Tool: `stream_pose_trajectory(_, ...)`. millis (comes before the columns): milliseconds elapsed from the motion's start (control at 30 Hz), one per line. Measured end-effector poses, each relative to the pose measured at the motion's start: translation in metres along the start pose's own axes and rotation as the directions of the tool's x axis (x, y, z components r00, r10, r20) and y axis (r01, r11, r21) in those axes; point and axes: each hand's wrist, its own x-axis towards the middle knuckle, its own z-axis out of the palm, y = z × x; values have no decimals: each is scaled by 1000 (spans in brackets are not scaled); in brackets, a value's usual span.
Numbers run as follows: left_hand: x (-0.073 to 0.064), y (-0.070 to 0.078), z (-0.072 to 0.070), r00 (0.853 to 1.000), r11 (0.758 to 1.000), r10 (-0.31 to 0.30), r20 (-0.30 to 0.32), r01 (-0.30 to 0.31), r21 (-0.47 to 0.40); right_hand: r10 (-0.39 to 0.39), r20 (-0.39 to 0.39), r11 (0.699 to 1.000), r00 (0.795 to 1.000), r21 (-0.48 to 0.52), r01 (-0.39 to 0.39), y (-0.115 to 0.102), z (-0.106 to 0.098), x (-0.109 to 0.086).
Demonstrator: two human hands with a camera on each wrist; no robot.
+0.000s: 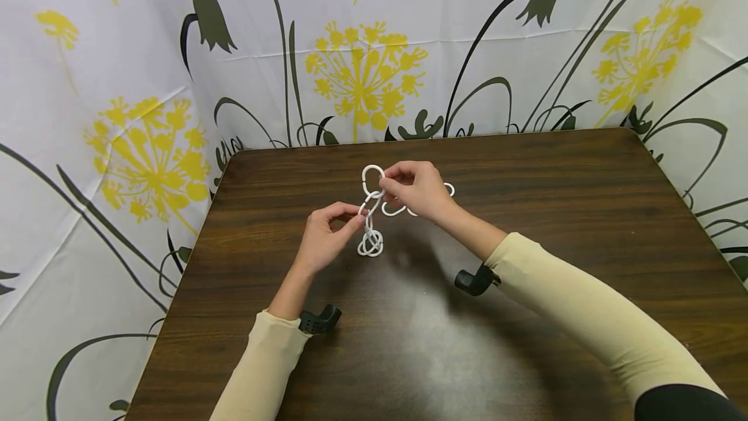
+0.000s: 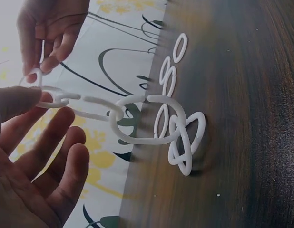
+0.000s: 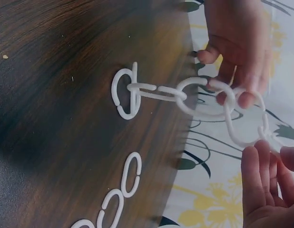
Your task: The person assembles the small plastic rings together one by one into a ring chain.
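Note:
My left hand point(image 1: 326, 236) pinches a white plastic link in the upper part of a short chain point(image 2: 147, 141) between thumb and forefinger. In the left wrist view its other fingers are spread and loosely bent. Higher and to the right, my right hand point(image 1: 422, 190) pinches the chain's top link point(image 1: 373, 167) at its right side. Below the hands the chain hangs down, and its lowest links point(image 3: 114, 90) lie bunched at the tabletop. Each link is an oval ring with a small gap in one side.
Several loose white links point(image 3: 139, 166) lie on the dark wood table point(image 1: 409, 343), partly behind my right hand in the head view. A white curtain point(image 1: 263, 96) with yellow and grey flowers hangs along the table's far and left edges. Each wrist wears a black camera point(image 1: 320, 321).

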Motion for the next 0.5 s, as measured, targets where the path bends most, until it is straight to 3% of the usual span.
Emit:
stream_pose_trajectory(167, 1, 0, 1, 999, 1000, -4, 40, 4, 17, 2, 30, 999, 1000, 45, -3, 0, 1, 0)
stream_pose_trajectory(333, 3, 2, 1, 1000, 1000, -9, 6, 9, 0, -1, 70, 997, 998, 72, -4, 0, 3, -1)
stream_pose_trajectory(500, 6, 3, 2, 998, 994, -47, -46, 42, -103, 3, 91, 997, 996, 82, -10, 2, 4, 0)
